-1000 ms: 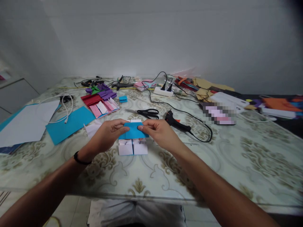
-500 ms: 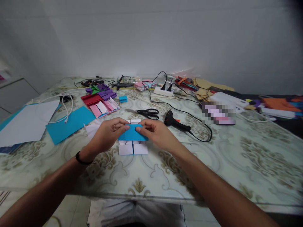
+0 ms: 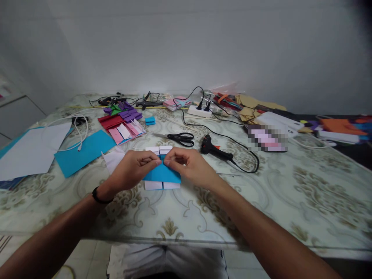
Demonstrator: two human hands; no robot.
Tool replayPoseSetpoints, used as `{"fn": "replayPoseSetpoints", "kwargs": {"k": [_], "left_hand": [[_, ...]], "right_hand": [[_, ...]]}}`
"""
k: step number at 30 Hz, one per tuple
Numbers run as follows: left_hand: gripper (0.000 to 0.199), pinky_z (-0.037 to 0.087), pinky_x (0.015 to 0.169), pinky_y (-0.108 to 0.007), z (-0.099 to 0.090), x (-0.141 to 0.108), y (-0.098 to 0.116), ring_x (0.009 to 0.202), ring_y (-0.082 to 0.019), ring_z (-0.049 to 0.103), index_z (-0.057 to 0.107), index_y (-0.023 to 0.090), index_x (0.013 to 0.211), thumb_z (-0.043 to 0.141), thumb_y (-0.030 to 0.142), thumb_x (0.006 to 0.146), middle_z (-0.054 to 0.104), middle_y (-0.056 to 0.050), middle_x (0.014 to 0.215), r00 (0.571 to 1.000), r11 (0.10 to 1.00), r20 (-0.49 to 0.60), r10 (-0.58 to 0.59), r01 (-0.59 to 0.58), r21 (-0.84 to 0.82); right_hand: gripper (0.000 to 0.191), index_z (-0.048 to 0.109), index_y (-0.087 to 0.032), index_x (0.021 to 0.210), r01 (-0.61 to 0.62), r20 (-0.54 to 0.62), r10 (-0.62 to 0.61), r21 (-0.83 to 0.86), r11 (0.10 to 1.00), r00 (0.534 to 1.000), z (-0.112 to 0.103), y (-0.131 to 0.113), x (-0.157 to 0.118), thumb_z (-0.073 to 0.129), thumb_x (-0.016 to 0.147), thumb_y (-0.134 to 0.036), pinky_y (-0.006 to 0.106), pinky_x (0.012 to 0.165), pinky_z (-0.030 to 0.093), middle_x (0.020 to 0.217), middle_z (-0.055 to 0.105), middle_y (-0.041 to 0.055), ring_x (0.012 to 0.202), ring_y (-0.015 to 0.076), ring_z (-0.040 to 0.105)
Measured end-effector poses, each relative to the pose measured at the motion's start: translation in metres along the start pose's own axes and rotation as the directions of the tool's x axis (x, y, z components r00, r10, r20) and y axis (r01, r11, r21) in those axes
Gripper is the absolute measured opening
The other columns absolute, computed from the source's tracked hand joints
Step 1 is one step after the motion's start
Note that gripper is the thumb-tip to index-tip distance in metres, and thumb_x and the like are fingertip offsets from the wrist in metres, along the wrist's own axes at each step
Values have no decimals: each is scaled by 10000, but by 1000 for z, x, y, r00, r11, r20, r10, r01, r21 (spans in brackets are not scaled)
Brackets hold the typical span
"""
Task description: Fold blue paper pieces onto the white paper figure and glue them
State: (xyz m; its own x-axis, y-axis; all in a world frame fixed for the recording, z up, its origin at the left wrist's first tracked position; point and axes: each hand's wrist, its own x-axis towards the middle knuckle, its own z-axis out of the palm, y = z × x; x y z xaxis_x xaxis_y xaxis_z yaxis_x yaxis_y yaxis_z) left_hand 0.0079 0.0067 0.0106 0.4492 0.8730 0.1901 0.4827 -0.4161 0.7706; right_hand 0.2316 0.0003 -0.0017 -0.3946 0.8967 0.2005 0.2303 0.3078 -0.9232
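A blue piece of paper (image 3: 162,175) is pinched along its far edge by both hands, close to the middle. My left hand (image 3: 138,164) is closed on it from the left, thumb and fingertips together. From the right, my right hand (image 3: 188,164) pinches the same edge, its fingertips almost touching the left ones. Beneath the blue paper lies a folded white-and-blue paper piece (image 3: 154,186) with several white flaps, partly covered. Black scissors (image 3: 181,138) lie just beyond the hands, and a black glue gun (image 3: 216,149) rests right of them.
Left are a blue sheet (image 3: 84,153), a white sheet (image 3: 31,151) and a white cable (image 3: 83,135). Folded pink paper (image 3: 126,133) lies near red and purple pieces. Behind stands a white power strip (image 3: 200,111) with black cords. A phone (image 3: 266,138) lies at the right.
The blue paper's near edge has come down toward me, covering more of the white flaps beneath. Both hands have drawn their fingertips closer together on its far edge.
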Motion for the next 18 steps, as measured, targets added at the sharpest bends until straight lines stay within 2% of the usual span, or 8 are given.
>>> {"fn": "replayPoseSetpoints", "kwargs": {"k": [4, 7, 9, 14, 18], "left_hand": [[318, 410, 552, -231, -4, 3, -1, 614, -141, 580, 766, 150, 798, 679, 432, 919, 718, -27, 695, 997, 999, -71, -5, 2, -33], [269, 417, 515, -216, -1, 4, -4, 586, -140, 597, 774, 154, 870, 737, 420, 865, 705, -11, 675, 998, 990, 26, -61, 64, -128], [242, 464, 534, -216, 3, 4, -5, 616, -153, 648, 776, 162, 922, 774, 386, 831, 740, -11, 725, 994, 982, 76, -77, 89, -169], [245, 567, 635, -241, 6, 2, -5, 746, -195, 753, 769, 171, 954, 775, 391, 846, 815, -38, 876, 994, 958, 46, -96, 104, -267], [221, 530, 580, -222, 5, 2, -4, 672, -175, 729, 750, 155, 849, 763, 376, 859, 794, -30, 777, 995, 972, 73, -73, 88, -217]], "right_hand": [[256, 672, -173, 815, -39, -24, 41, 66, 997, 999, -7, 2, 2, 702, 876, -420, 257, 575, 377, 693, 593, -16, 616, 127, 492], [219, 666, -170, 823, -16, -41, 18, 41, 999, 999, -5, 3, 3, 679, 886, -379, 255, 572, 366, 700, 593, -17, 614, 121, 479], [201, 672, -169, 842, -7, -52, 9, 36, 999, 999, -2, 3, 3, 663, 899, -361, 256, 588, 378, 724, 615, -11, 631, 122, 497], [262, 690, -168, 781, -56, -13, 56, 26, 998, 998, 2, 1, 1, 676, 915, -393, 265, 608, 398, 704, 652, 0, 640, 134, 544], [262, 681, -175, 701, -66, -13, 66, -13, 998, 998, 0, 0, 0, 722, 884, -357, 257, 564, 364, 631, 624, -17, 589, 124, 524]]}}
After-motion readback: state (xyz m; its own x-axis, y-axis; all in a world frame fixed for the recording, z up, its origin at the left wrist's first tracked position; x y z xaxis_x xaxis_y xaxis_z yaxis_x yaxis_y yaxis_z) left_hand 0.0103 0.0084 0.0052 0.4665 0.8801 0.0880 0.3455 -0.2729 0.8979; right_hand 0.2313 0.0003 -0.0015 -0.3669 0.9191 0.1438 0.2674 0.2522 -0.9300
